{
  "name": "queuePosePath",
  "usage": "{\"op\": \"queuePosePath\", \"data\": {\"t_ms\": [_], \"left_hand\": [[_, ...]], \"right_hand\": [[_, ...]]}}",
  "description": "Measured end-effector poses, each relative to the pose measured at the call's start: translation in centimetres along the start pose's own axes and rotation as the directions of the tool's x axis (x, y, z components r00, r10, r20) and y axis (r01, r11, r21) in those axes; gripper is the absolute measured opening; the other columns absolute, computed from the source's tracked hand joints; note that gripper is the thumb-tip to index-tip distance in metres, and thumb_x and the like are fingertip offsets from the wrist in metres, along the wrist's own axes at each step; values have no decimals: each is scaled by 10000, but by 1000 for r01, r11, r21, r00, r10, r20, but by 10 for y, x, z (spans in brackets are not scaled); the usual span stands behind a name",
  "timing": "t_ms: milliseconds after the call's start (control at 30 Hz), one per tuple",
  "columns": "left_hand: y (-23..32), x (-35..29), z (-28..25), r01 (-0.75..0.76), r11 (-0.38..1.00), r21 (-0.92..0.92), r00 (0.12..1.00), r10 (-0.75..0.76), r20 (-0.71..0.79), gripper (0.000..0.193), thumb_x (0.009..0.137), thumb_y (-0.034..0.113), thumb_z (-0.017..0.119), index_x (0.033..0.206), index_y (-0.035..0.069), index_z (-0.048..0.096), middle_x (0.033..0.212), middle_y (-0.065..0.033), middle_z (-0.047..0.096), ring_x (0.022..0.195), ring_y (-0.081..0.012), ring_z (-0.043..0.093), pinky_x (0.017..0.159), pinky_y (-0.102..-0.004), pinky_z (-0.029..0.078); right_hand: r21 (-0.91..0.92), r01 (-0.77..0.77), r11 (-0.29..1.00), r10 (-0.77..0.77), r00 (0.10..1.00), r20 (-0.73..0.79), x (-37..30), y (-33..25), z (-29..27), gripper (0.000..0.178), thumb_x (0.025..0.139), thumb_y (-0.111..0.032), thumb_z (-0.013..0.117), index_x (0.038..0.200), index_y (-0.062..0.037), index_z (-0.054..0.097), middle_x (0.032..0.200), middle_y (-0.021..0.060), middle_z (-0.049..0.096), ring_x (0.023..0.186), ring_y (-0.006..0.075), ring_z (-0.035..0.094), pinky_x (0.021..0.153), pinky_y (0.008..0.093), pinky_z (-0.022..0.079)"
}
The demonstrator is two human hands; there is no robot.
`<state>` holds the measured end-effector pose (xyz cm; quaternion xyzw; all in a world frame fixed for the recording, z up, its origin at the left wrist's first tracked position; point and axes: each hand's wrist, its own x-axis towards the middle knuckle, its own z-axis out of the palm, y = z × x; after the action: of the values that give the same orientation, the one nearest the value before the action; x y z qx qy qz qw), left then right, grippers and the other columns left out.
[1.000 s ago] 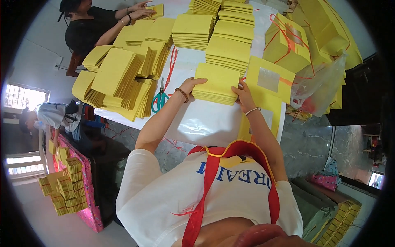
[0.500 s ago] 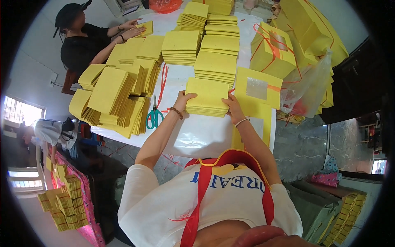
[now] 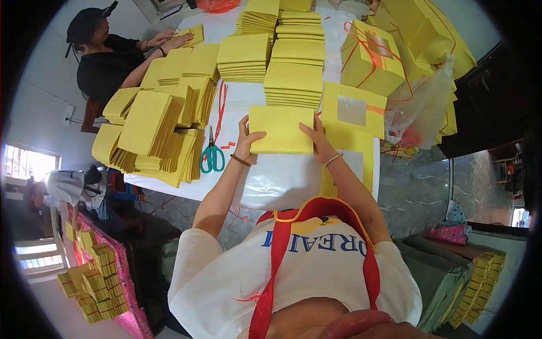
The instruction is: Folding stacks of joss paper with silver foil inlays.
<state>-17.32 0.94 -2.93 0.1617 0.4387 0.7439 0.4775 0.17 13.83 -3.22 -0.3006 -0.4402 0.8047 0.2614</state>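
Between both hands, in front of my chest, I hold a stack of yellow folded sheets point(image 3: 281, 130) over the white-covered table. Its broad top face is turned up toward me. My left hand point(image 3: 247, 139) grips its left edge, thumb on top. On the right edge my right hand point(image 3: 319, 140) does likewise, its thumb lying on the upper face. The fingers beneath are partly hidden. Just beyond stands a pile of folded yellow stacks point(image 3: 293, 82). Teal-handled scissors point(image 3: 213, 157) lie left of my left forearm, near red ribbon strips point(image 3: 222, 107).
Many yellow stacks point(image 3: 148, 123) crowd the table's left side. At the right lie a yellow sheet with a pale window point(image 3: 353, 110), a ribbon-tied yellow bundle point(image 3: 370, 65) and a clear plastic bag point(image 3: 423, 107). A co-worker point(image 3: 104, 68) handles yellow sheets at the far left.
The stack in my hands has tipped so its top face shows more and its layered front edge less. My thumbs have shifted lower on it.
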Motion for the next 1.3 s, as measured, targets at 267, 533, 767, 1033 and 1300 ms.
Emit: {"op": "queuePosePath", "data": {"t_ms": [267,533,767,1033,1300], "left_hand": [[19,-10,-8,-192,967,170,955,144,260,997,650,-60,685,1429,175,110,1305,-114,386,1211,-247,410,1001,-373,373],[15,-10,-29,-149,885,442,946,-1,323,952,664,-77,712,1426,94,166,1338,-81,401,1219,-187,406,1015,-322,343],[21,-3,-29,-43,877,479,957,-101,271,678,714,39,704,1307,26,376,1215,-64,515,1122,-162,494,939,-313,409],[34,-27,-14,-48,969,243,979,-3,203,692,819,279,662,1353,14,311,1272,-89,476,1183,-176,447,981,-320,370],[60,-47,-7,-30,1000,-4,941,30,337,871,852,551,519,1443,41,133,1351,-149,426,1279,-218,385,1054,-362,314]], "right_hand": [[-95,219,971,-212,974,81,-11,-7,1,1089,706,-83,745,1433,-63,-65,1328,122,354,1196,226,402,1007,342,351],[-397,359,845,-300,932,204,-17,7,-3,835,620,-129,813,1291,-6,331,1218,110,445,1171,210,417,1007,330,335],[-362,220,906,-181,973,141,-13,-9,3,769,634,-126,800,1252,-9,359,1184,106,474,1121,196,458,964,323,379],[-30,48,998,-45,994,99,-27,-18,16,630,708,-129,731,1233,-7,405,1152,84,513,1060,180,515,900,312,440],[115,-88,989,65,979,192,-41,-57,26,540,775,-131,662,1238,1,419,1112,86,550,963,172,579,801,310,511]]}}
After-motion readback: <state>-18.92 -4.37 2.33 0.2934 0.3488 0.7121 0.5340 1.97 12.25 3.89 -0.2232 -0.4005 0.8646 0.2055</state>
